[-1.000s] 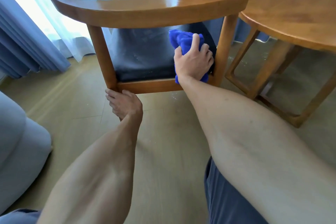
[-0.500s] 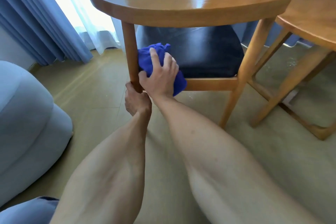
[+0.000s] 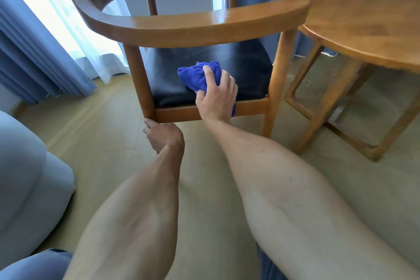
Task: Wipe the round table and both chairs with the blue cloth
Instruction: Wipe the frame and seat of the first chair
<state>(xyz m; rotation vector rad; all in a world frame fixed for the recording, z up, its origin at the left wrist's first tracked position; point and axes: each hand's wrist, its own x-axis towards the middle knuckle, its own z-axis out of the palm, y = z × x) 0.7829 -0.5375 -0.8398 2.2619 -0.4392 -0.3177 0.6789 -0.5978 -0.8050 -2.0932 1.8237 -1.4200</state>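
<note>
Right now the right hand's fingers are curled over a bunched blue cloth, thumb hooked across its top, so the right hand grips the wad and presses it onto the dark seat cushion near the front edge, just above the front seat rail; part of the cloth peeks out below the palm at the rail. Down at 8 o'clock from that hand, the left hand sits under the corner where the chair's near-left leg meets the rail; its fingers curl up against the underside of the wood, though whether they truly wrap round the leg I cannot tell. Both bare forearms run back toward 6 o'clock. Around them stands the wooden armchair with its curved armrest band across the top; the round table stands just beside it at 2 o'clock; blue curtains hang at 10 o'clock; a pale grey upholstered seat fills 8 o'clock.
</note>
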